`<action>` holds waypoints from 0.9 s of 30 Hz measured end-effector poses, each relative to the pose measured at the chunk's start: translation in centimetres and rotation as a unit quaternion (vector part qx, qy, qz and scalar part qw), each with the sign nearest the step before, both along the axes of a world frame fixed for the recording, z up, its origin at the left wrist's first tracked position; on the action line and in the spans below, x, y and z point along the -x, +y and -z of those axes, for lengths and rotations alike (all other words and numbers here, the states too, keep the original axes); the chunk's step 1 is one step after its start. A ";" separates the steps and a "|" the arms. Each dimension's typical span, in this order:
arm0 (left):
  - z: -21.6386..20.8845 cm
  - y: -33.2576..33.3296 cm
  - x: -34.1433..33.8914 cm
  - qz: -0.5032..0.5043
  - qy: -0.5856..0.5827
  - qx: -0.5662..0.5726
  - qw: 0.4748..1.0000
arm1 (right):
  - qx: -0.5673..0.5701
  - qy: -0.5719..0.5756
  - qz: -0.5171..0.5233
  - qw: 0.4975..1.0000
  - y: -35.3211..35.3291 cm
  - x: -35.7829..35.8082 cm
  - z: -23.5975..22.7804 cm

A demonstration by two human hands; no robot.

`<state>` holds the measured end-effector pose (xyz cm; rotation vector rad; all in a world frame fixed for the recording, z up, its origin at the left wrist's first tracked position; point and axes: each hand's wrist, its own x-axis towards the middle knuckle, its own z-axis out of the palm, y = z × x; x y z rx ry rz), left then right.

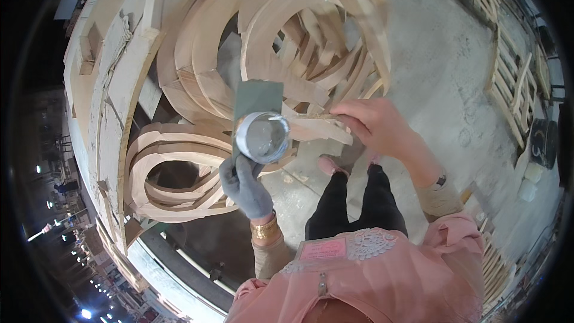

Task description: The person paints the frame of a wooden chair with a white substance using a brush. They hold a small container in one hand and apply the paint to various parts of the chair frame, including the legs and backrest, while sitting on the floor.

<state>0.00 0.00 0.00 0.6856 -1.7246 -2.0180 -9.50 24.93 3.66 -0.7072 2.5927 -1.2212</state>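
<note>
One bare hand [378,127] palm-down, fingers [354,124] around stick, perhaps [317,116]

Pale slatted wooden frames [518,87] are seen between two and three o'clock, with a grey concrete floor [442,54] exposed at two; a black rounded container [540,137] is shown at three, bright white lamps [86,313] near eight.

The gloved left hand [246,188] was raised, curled in a grip, the left forearm [268,257] stretched forward. The bare right hand [378,128] was closed in a pinch, pointing left, the right wrist [417,161] angled inward.
</note>
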 end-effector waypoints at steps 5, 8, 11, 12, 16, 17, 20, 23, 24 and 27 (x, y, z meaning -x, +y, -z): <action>-2.0 2.4 1.9 0.047 0.045 0.140 0.988 | -0.188 0.195 -0.011 0.963 0.2 -0.4 -4.9; -3.6 3.6 2.7 0.058 0.057 0.178 0.981 | -0.218 0.235 -0.045 0.946 1.0 -0.9 -7.0; -4.5 5.2 4.1 0.073 0.073 0.180 0.978 | -0.243 0.193 -0.052 0.949 2.2 -1.0 -8.6; -4.6 5.9 4.3 0.084 0.075 0.156 0.981 | -0.255 0.200 -0.030 0.946 2.8 -0.9 -8.9; -5.2 9.2 6.8 0.097 0.104 0.167 0.976 | -0.312 0.179 -0.015 0.933 5.8 0.6 -10.5; -5.4 9.9 7.3 0.093 0.106 0.182 0.973 | -0.325 0.163 -0.029 0.931 6.7 1.0 -11.2; -6.8 13.5 9.5 0.110 0.154 0.165 0.968 | -0.279 0.215 -0.038 0.935 11.1 2.8 -12.7; -8.5 17.6 11.5 0.090 0.163 0.180 0.966 | -0.258 0.309 -0.024 0.915 15.7 5.3 -14.1; -9.7 19.6 12.3 0.076 0.159 0.171 0.969 | -0.250 0.316 -0.050 0.914 17.4 6.3 -14.2; -11.0 23.9 13.9 0.045 0.177 0.213 0.960 | -0.226 0.339 -0.099 0.908 22.3 9.4 -14.9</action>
